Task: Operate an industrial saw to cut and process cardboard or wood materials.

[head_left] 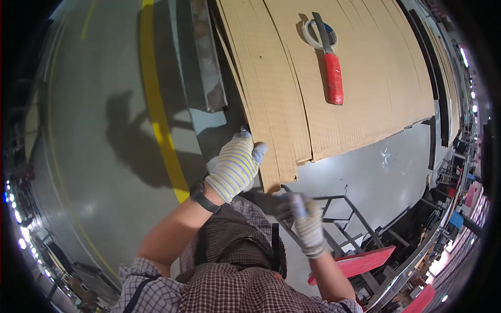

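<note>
My left hand [235, 164], in a striped knit glove, grips the near left edge of a brown cardboard sheet [276, 104]. Its thumb lies on top and its fingers curl over the side. My right hand [303, 221], also gloved, is closed just off the sheet's near corner and blurred by motion. From it a dark, flat, blurred strip [265, 201] reaches leftward; its kind cannot be made out. On the cardboard lie a knife [333, 75] with a red wrapped handle and a roll of white tape [311, 37], the knife's blade across the roll.
A metal bar [207, 57] runs along the cardboard's left side. Yellow floor line [156, 115] passes at left, near my shadow. Right of my right hand stand a grey metal frame [347, 216] and a red board [360, 261]. More stacked sheets [441, 68] lie at far right.
</note>
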A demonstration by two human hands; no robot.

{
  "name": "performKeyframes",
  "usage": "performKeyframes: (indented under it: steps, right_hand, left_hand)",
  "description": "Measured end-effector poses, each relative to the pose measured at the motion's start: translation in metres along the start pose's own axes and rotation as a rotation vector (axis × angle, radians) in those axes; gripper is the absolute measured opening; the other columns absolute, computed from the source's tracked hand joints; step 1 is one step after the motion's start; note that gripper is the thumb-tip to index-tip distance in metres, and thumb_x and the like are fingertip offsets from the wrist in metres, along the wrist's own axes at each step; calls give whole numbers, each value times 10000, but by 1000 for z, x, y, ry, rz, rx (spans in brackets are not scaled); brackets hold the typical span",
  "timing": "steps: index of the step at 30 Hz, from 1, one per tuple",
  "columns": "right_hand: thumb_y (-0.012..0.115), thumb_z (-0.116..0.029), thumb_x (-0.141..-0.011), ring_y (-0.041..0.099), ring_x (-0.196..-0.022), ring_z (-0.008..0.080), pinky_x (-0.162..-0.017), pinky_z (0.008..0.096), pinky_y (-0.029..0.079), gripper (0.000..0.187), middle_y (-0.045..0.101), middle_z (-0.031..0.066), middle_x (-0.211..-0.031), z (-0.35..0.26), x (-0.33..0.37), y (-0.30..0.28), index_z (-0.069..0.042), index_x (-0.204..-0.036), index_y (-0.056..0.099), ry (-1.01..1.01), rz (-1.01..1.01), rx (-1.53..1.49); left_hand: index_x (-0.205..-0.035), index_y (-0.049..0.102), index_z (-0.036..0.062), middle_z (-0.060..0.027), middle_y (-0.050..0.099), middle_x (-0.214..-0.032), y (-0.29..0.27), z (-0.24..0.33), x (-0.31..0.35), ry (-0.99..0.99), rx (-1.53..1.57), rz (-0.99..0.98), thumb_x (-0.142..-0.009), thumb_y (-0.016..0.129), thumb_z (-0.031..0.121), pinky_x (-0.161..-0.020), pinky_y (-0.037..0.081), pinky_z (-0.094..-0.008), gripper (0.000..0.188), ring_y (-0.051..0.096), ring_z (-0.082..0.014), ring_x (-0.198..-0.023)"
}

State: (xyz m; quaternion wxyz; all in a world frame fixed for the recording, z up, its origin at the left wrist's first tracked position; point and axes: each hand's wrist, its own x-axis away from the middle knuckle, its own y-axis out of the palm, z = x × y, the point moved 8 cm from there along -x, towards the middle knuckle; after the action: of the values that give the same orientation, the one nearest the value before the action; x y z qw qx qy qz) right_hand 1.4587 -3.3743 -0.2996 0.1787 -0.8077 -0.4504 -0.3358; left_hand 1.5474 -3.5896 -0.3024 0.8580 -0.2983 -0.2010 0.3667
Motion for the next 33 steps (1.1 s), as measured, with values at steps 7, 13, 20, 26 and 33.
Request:
performKeyframes:
  steps: [7,13,20,26,33]
  right_hand:
    - [660,-214,-877,586,-951,364,-810,466,474,376,603,163,-1031,-238,-82,3,-17,-1176,542,-874,692,1261]
    - [571,-106,-918,596,-889,385,-799,467,491,399,605,203,-987,-227,-108,-15,-15,-1294,473,-890,665,1219]
    - [471,9,-919,621,-818,405,-712,438,511,436,602,243,-975,-95,46,23,-7,-1354,457,-413,194,787]
    - [554,1,-844,593,-719,375,-622,460,491,525,578,186,-884,-73,93,36,-72,-1360,490,-555,277,1081]
    - [626,19,-762,581,-625,302,-536,413,489,560,569,136,-784,-75,111,40,-79,-1306,541,-651,276,1374]
  left_hand:
    - [-1010,566,-103,-295,617,-887,-11,-4,2,6,-102,-70,-932,565,401,-747,505,-493,510,607,-457,-831]
    - [-1106,599,-35,-248,642,-975,-49,16,10,-74,-43,-228,-867,681,325,-784,517,-434,439,647,-347,-910]
    - [-1275,588,125,-185,483,-1383,-54,34,-26,620,-663,-8,-782,687,207,-1026,405,-437,509,508,-300,-1245]
    - [-1280,589,98,-215,493,-1390,-36,38,-41,588,-776,-148,-908,493,161,-1042,417,-416,390,508,-329,-1269]
    - [-1249,598,60,-235,512,-1365,-33,36,-45,594,-759,-167,-920,502,162,-1019,443,-422,357,522,-362,-1247]
